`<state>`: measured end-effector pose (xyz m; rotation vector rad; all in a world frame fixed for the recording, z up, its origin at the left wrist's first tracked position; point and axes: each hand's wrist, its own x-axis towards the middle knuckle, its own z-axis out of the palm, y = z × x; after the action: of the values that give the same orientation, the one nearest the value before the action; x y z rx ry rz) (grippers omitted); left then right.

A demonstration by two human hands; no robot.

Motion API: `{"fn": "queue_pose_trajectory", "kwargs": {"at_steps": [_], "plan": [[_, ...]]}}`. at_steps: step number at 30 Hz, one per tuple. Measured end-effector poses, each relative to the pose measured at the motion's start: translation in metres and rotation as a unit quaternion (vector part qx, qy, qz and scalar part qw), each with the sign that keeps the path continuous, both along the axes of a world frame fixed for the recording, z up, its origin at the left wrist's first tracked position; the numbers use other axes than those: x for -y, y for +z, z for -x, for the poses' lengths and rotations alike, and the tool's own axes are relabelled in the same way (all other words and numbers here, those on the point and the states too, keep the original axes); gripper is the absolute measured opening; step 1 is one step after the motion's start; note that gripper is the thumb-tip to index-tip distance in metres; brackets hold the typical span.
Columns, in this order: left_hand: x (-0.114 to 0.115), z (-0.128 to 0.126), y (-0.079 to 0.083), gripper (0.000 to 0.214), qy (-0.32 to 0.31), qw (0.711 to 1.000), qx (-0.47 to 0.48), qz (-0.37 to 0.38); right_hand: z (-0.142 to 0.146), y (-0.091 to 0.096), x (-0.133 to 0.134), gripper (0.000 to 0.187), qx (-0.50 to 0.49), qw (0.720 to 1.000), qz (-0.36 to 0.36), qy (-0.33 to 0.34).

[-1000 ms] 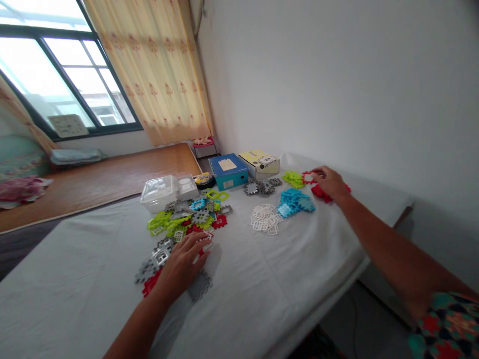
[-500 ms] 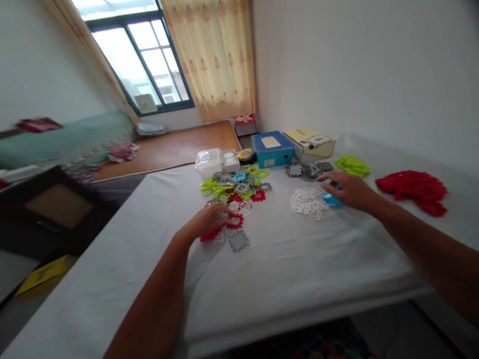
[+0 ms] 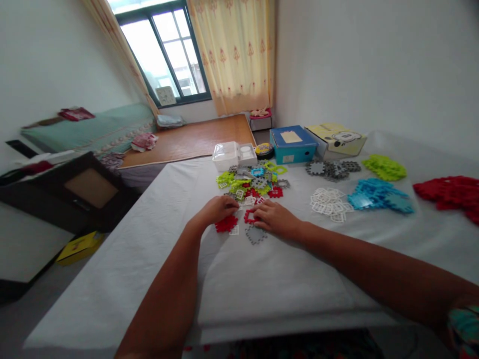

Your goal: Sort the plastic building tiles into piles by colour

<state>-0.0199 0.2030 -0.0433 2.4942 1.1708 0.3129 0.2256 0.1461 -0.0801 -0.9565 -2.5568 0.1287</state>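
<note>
Near the front of a mixed pile of interlocking plastic building pieces (image 3: pixel 245 187), my left hand (image 3: pixel 217 209) has its fingers curled together; whatever sits at its fingertips is too small to make out. Just below it lie a solid red piece (image 3: pixel 225 224) and a small white window-like piece (image 3: pixel 234 230). My right hand (image 3: pixel 277 218) has its fingertips on a red square frame piece (image 3: pixel 248 216), gripping its right side. Partly under the right fingers, a grey notched square piece (image 3: pixel 255 235) rests on the white cloth.
Sorted heaps stand to the right: white pieces (image 3: pixel 329 203), blue pieces (image 3: pixel 379 195), grey pieces (image 3: pixel 333 169), green pieces (image 3: pixel 384 166) and red pieces (image 3: pixel 451 193). Behind are a clear plastic box (image 3: pixel 225 155), a blue box (image 3: pixel 292 144) and a yellow box (image 3: pixel 337 139).
My right hand has moved left from the blue heap to the red frame piece. The left hand has drawn off that frame piece. The view has shifted too.
</note>
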Motion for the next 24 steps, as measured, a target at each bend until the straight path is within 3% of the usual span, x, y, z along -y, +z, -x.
{"fn": "queue_pose_trajectory", "kwargs": {"at_steps": [4, 8, 11, 15, 19, 24], "plan": [[0.004, 0.005, 0.013, 0.021, -0.007, 0.999, -0.019, 0.034, -0.018, 0.001, 0.005, 0.024, -0.037, 0.999, 0.016, -0.01], [0.011, 0.014, 0.028, 0.031, -0.107, 0.988, -0.063, 0.091, -0.026, 0.001, 0.004, 0.024, -0.043, 0.997, 0.033, -0.056], [0.016, 0.016, 0.03, 0.045, -0.152, 0.981, -0.086, 0.087, -0.026, 0.0, 0.002, 0.025, -0.051, 0.992, 0.035, -0.109], [0.018, 0.011, 0.029, 0.048, -0.146, 0.981, -0.104, 0.074, -0.028, 0.0, -0.003, 0.028, -0.062, 0.98, 0.043, -0.186], [0.019, 0.0, 0.03, 0.04, -0.117, 0.991, -0.054, 0.043, -0.038, 0.007, -0.011, 0.029, -0.069, 0.967, 0.041, -0.242], [0.012, -0.011, 0.017, 0.043, -0.052, 0.998, 0.003, -0.023, -0.085, 0.034, -0.01, 0.03, -0.143, 0.951, 0.031, -0.272]]}}
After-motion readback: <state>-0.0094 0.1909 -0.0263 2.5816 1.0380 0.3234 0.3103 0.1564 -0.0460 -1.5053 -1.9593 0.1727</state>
